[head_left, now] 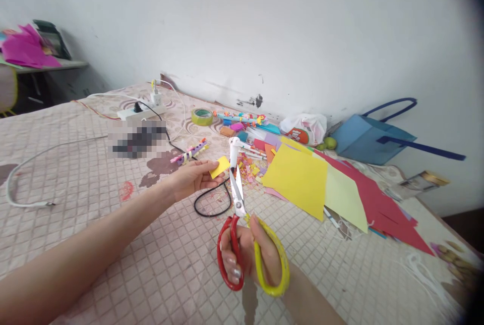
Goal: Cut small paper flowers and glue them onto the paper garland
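Observation:
Between the thumb and fingers of my left hand [196,178] is a small piece of yellow paper [220,167]. My right hand [253,252] has its fingers through the handles of the scissors [238,204], one handle red and one yellow. The blades point away from me and stand slightly apart, just right of the small yellow piece. Behind the blade tips is a white upright object [234,151]. Small coloured paper scraps [251,171] lie around it, and a looped black cord [212,214] rests below my left hand.
Large yellow [298,178] and red [381,204] sheets lie on the right, near a blue bag [372,138]. Green tape [201,116] and a power strip [141,111] sit farther back. A decorated purple stick [191,152] lies beyond my left hand.

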Demonstrator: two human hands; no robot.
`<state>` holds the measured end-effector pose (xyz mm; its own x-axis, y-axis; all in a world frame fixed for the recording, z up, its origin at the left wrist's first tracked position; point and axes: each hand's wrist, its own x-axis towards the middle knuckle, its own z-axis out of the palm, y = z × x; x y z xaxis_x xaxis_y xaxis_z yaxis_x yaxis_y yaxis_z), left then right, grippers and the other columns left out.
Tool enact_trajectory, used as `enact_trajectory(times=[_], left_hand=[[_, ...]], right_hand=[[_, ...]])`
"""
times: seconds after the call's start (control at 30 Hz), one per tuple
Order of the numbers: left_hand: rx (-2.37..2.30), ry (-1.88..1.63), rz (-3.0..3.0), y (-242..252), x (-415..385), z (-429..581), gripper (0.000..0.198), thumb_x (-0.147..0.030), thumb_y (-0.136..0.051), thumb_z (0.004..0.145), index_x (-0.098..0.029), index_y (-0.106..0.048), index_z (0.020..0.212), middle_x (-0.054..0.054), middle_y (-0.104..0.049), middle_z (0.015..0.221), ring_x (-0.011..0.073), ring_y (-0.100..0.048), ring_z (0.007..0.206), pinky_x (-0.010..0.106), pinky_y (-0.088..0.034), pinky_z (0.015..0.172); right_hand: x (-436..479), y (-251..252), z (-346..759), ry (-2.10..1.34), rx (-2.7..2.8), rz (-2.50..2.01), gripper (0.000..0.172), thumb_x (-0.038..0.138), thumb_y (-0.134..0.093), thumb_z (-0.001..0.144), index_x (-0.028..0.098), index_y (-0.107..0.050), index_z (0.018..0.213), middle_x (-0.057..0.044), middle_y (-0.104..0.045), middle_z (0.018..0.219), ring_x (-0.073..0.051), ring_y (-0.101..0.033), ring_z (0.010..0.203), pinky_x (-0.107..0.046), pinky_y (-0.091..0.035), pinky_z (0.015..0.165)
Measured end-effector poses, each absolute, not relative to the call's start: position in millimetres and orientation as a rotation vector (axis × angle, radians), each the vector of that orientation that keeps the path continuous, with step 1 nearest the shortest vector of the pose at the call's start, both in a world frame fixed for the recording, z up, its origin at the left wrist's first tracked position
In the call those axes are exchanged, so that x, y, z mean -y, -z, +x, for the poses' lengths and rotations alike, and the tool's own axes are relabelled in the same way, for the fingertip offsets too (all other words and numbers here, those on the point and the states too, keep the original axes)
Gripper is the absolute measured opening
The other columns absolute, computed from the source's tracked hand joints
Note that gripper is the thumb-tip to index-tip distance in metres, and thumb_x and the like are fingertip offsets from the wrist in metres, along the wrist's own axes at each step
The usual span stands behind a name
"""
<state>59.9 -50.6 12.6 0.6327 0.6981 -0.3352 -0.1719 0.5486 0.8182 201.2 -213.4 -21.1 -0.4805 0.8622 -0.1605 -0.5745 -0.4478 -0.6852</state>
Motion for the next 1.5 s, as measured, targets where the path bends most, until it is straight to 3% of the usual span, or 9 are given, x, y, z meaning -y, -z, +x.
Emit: enact_trajectory(times=[0.23,0.7,1.5], left_hand=[[-0.691,-0.557,0.877,-11,51,60,0.008,-0.017,-0.056,0.082,-0.01,-0.059,0.083,0.006,-0.068,0.069,0.0096,-0.065,0.06,0.014,-0.055,0.055],[-0.595,-0.462,1.223,-9,50,57,0.026,-0.036,-0.066,0.075,-0.012,-0.057,0.077,0.004,-0.068,0.073,0.0096,-0.064,0.064,0.016,-0.052,0.058],[-0.6,-0.415,1.324,-7,48,55,0.029,-0.035,-0.073,0.067,-0.013,-0.057,0.075,0.002,-0.069,0.065,0.009,-0.063,0.056,0.017,-0.048,0.053]], right_hand=[[214,22,201,-2.018,0.68,-0.624,0.068,0.075,-0.031,0.076,0.012,-0.058,0.082,0.0,-0.046,0.061,-0.01,-0.042,0.045,-0.023,-0.036,0.045],[215,23,202,-1.988,0.67,-0.685,0.068,0.074,-0.03,0.078,0.012,-0.058,0.082,0.001,-0.046,0.06,-0.01,-0.042,0.046,-0.024,-0.035,0.047],[214,31,202,-1.992,0.684,-0.827,0.065,0.082,-0.026,0.069,0.02,-0.044,0.071,0.007,-0.035,0.052,-0.007,-0.032,0.039,-0.02,-0.029,0.042]])
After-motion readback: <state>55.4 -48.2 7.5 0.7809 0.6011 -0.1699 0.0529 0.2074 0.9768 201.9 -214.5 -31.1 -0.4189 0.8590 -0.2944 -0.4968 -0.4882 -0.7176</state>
